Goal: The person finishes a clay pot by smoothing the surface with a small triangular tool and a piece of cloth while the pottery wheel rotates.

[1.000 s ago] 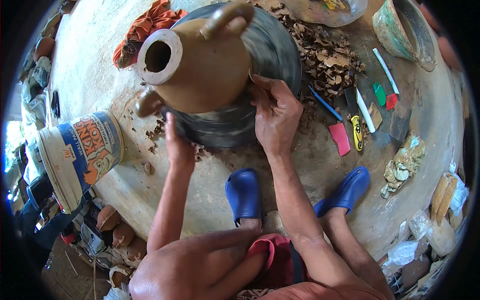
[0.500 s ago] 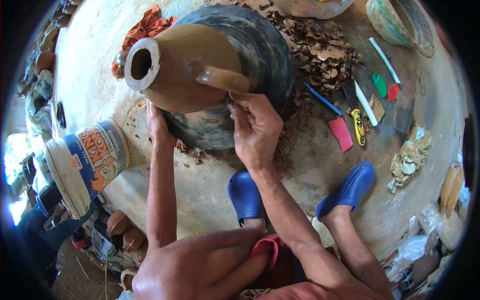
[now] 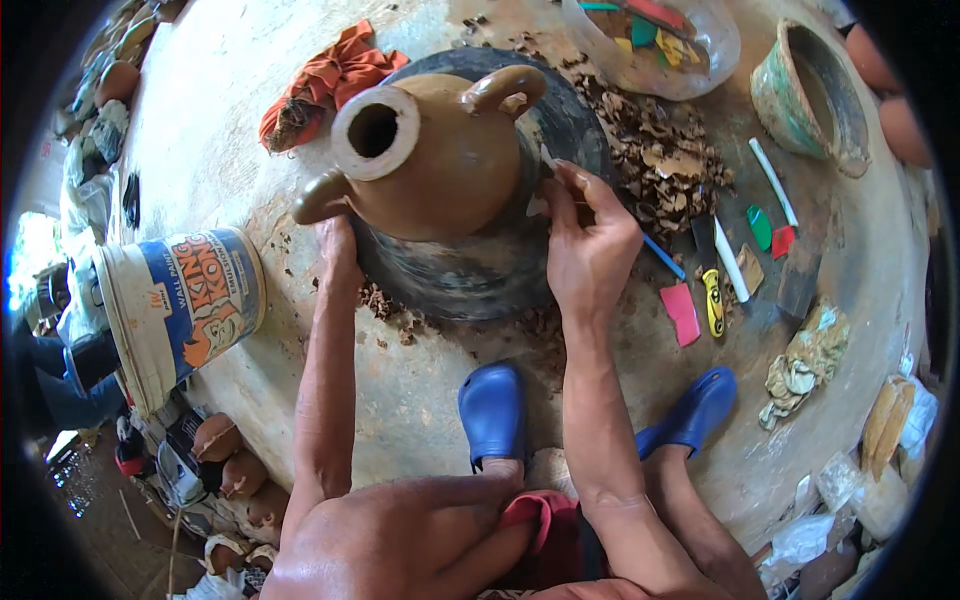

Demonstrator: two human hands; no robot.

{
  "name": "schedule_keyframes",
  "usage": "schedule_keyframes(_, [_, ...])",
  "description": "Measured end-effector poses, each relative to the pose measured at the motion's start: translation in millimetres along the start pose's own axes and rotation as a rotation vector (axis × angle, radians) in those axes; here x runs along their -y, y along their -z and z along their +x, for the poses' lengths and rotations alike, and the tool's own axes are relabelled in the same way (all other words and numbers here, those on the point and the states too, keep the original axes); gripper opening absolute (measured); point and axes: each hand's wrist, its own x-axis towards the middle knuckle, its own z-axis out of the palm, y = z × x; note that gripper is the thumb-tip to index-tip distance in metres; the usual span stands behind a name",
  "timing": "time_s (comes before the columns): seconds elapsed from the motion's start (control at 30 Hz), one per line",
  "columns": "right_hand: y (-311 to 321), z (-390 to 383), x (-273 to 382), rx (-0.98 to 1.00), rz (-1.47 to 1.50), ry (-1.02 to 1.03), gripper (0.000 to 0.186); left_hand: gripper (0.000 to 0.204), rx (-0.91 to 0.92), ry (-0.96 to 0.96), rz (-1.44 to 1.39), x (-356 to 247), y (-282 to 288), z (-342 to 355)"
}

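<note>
A brown clay jar [image 3: 440, 170] with a pale-rimmed mouth and two loop handles sits on a dark round potter's wheel [image 3: 430, 285]. My left hand [image 3: 338, 250] is at the wheel's left edge below one handle, its fingertips largely hidden by the jar. My right hand [image 3: 590, 235] pinches a thin pale tool [image 3: 546, 158] beside the lower right of the jar; whether it touches the clay is unclear.
A red cloth [image 3: 340, 70], clay trimmings [image 3: 665, 160], a clear basin [image 3: 650, 60], a green-stained pot [image 3: 790, 90], several hand tools [image 3: 740, 270] and a crumpled cloth [image 3: 805, 365] surround the wheel. A large bucket [image 3: 185, 310] lies at left.
The jar has turned on the wheel, its handles shifting position between frames. My right hand has stayed near the jar's right side, with slight shifts. The head view has moved slightly.
</note>
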Motion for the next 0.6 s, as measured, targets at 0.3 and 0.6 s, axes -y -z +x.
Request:
schedule_keyframes(0.3, [-10, 19, 80, 0.169, -0.318, 0.327, 0.018, 0.06, -0.096, -0.342, 0.101, 41, -24, -49])
schedule_keyframes(0.6, [-24, 38, 129, 0.386, -0.089, 0.218, 0.017, 0.064, -0.176, -0.416, 0.017, 35, -41, -64])
